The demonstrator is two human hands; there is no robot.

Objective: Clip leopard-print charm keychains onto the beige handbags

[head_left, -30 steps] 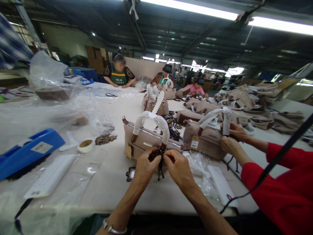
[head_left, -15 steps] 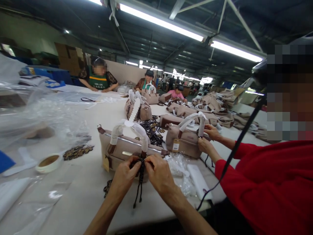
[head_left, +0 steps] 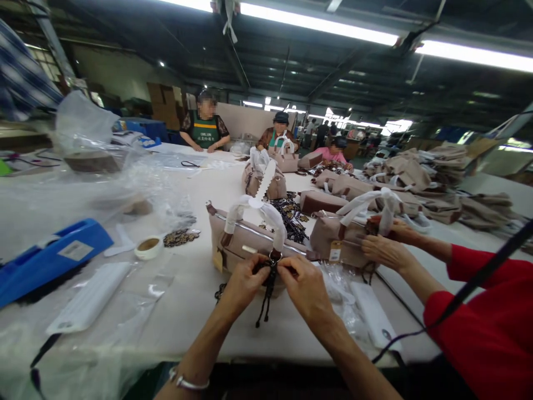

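A beige handbag with a silver zip stands on the table in front of me, its handles wrapped in white. At the base of the near handle hangs a black braided cord charm, with two thin ends dangling below. My left hand pinches this charm from the left, thumb against fingers. From the right, my right hand pinches it too, its fingertips close to the left ones. The fingertips partly cover the charm's top, near a metal ring.
At right, a co-worker's hands handle another beige handbag. Dark charms lie piled behind my bag. Leftward are a tape roll, a blue dispenser and clear plastic bags. More bags are heaped at the back right.
The view has swung left, so the scene sits further right and the blue dispenser shows more fully. Both my hands stay pinched at the charm; the metal ring now shows above them.
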